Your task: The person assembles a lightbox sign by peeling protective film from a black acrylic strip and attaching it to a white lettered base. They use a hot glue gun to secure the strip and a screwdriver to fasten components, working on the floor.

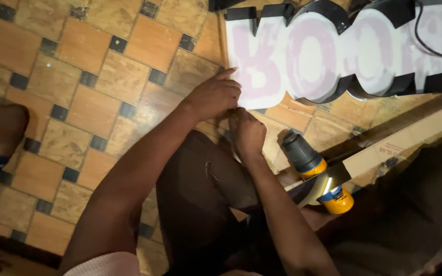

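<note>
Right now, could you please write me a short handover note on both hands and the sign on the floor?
Left hand: resting on the lower corner of the white sign, finger along its edge.
Right hand: closed, just below that corner, touching the left; what it pinches is hidden.
Cordless drill: lying on the tiled floor beside the right forearm, unheld.
Done: cannot tell.
Left: the work at that corner is in progress.

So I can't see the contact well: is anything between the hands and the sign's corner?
Nothing visible. The left hand rests on the corner of the white sign, the right hand just below it; the yellow drill lies aside.
</note>
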